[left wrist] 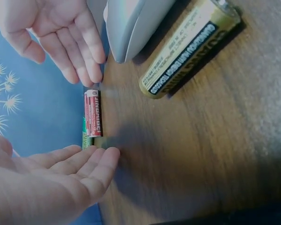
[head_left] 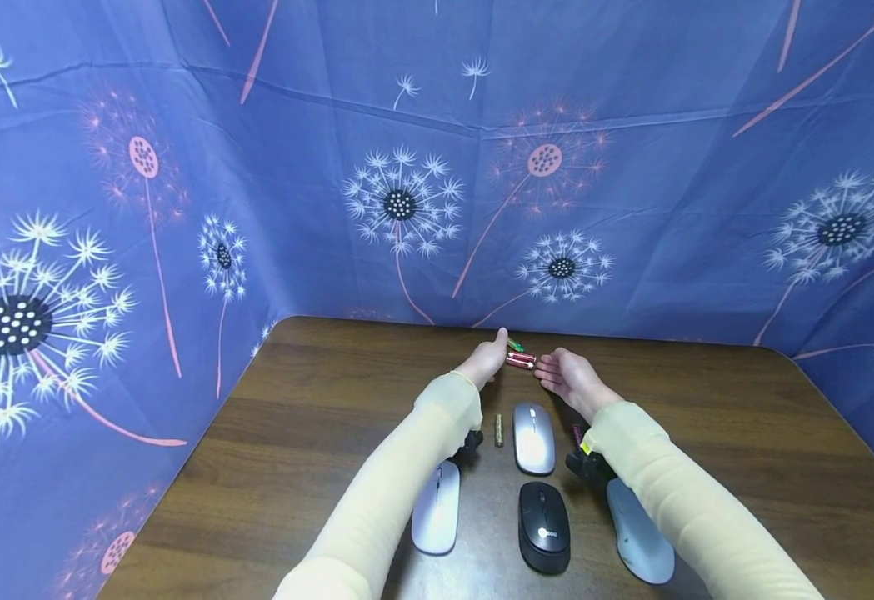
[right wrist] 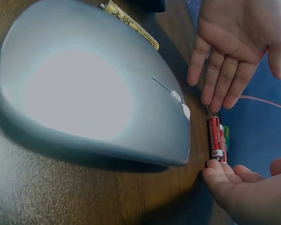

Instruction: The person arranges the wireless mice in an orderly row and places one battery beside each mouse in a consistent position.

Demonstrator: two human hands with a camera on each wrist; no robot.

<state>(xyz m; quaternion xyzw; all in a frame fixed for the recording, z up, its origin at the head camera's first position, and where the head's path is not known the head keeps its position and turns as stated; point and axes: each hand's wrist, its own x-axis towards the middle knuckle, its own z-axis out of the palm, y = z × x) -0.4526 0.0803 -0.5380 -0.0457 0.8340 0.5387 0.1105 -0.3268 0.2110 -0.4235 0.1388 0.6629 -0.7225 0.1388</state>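
At the far side of the table, two red batteries [head_left: 521, 360] lie side by side with a green battery [head_left: 515, 344] just behind them. My left hand [head_left: 487, 357] is at their left end, palm turned inward and fingers extended. From the other end, my right hand [head_left: 567, 377] faces it with fingers loosely straight. In the right wrist view, the right fingertips [right wrist: 214, 165] come right up to a red battery [right wrist: 215, 138]; whether they touch cannot be told. Neither hand grips anything. A gold battery [head_left: 499, 430] lies nearer, beside a silver mouse [head_left: 534, 439].
Nearer the front are a white mouse [head_left: 436, 508] by the left forearm, a black mouse [head_left: 544, 527] in the middle, and a pale blue-grey mouse [head_left: 640, 531] partly under the right forearm. A dark reddish battery [head_left: 576, 433] shows by the right wrist. Patterned blue cloth [head_left: 437, 167] hangs behind the table.
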